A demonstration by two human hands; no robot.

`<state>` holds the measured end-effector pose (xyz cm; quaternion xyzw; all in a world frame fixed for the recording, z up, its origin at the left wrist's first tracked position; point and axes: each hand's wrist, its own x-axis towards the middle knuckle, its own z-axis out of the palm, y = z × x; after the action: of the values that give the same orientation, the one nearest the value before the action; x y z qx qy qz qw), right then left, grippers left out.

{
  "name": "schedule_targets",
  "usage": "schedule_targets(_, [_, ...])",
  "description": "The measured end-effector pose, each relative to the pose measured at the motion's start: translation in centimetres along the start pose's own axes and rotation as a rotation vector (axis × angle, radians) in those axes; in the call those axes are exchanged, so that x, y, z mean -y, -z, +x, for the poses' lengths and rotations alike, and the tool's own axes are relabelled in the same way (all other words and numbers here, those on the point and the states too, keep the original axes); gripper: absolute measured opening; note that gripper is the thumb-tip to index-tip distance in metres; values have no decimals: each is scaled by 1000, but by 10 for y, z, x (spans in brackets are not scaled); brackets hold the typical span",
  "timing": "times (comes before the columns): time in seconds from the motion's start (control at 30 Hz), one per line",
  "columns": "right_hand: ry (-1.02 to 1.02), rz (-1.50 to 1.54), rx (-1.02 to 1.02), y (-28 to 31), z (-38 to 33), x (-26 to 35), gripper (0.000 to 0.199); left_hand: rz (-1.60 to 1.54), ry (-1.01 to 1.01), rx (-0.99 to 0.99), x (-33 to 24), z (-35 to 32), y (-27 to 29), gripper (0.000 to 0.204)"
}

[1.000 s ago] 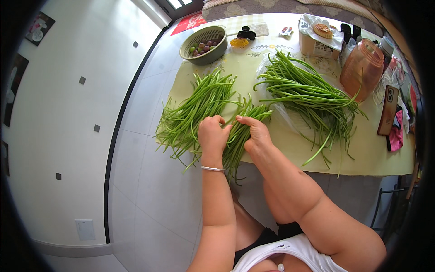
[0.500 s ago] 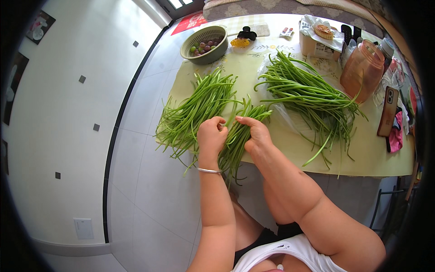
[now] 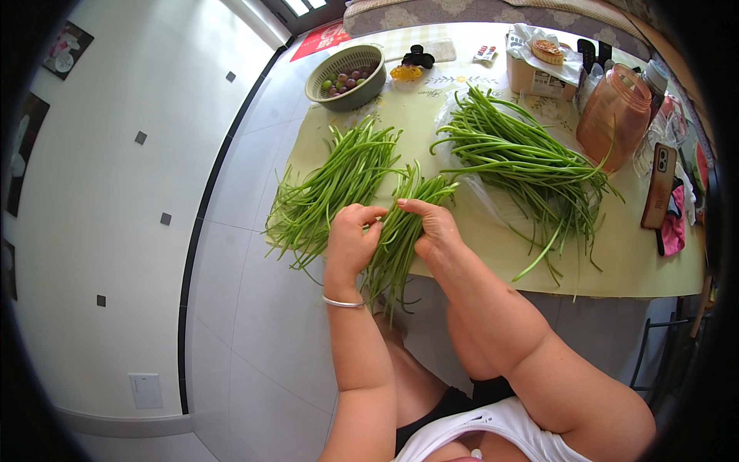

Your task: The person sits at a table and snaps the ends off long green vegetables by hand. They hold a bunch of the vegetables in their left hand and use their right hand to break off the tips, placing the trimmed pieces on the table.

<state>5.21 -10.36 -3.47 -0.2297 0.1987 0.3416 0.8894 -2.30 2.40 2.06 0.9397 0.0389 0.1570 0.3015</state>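
Observation:
A bunch of long green vegetable stems (image 3: 402, 245) hangs over the near table edge, with my right hand (image 3: 437, 229) wrapped around it, thumb toward its upper part. Close against the bunch's left side is my left hand (image 3: 352, 240), a silver bangle on its wrist. Its thumb and fingers are drawn together in a pinch; what lies between them, if anything, is too small to make out. To the left lies a loose pile of stems (image 3: 339, 181). A larger heap of stems (image 3: 523, 162) rests on a clear plastic bag (image 3: 486, 194) to the right.
A green strainer basin (image 3: 314, 86) holding grapes stands at the far left of the yellow-covered table (image 3: 493, 269). Beyond are a black hair claw (image 3: 418, 56) and a box (image 3: 531, 81) bearing a round pastry (image 3: 547, 51). At right stand a pink plastic jar (image 3: 612, 119) and a phone (image 3: 660, 185).
My left hand has shifted slightly left and its fingers now reach toward the bunch. The bunch's hanging ends have swung a little left. My right hand keeps its hold.

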Motion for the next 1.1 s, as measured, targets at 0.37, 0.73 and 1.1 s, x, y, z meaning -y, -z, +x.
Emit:
schedule_targets(0.37, [82,-30,6,-5,-8,-2,16,11,10,-77,-3,-1,-4,20])
schedule_targets(0.73, [67,-88,26,-9,-12,2,15,-25,-48,-95,-11,3,-9,15])
schedule_targets(1.1, [-3,-93,-40,-9,-11,1,11,170,235,-405,31,-5,2,15])
